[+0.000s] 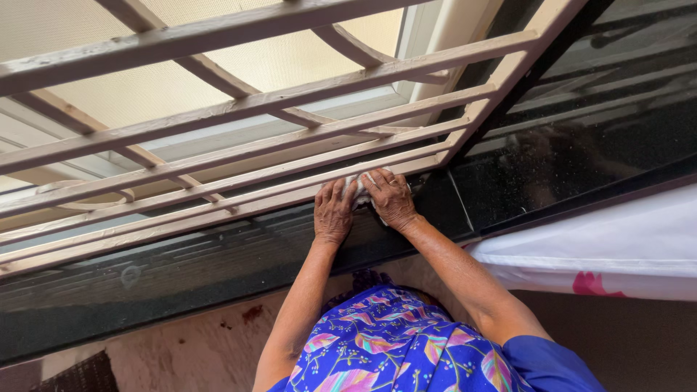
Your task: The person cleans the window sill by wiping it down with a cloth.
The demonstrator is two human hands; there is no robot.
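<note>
Left hand: the left hand [333, 212] lies flat, fingers together and pointing up, palm pressed on the dark sill, fingertips touching the cloth.
Right hand: the right hand [390, 197] is curled over the cloth, fingers bent and pinching it down, just beside the left hand, the 2 nearly touching.
Cloth: a small white cloth [361, 190], mostly hidden, bunched between the 2 hands, right at the lowest bar of the grille, near the grille's right corner.
Grille: a cream metal window grille [239, 109] with long bars running left to right, slanting up toward the right, and curved pieces behind them; paint looks worn and dusty.
Sill: a dark polished stone sill [181, 276] under the grille, speckled with dust, running left to right below both hands.
Glass: pale frosted pane [145, 87] behind the bars, far side.
Near: blue floral garment [392, 341] covering the person's front, arms reaching up from it.
Right: white fabric [610, 247] with a pink print, hanging below the dark ledge.
</note>
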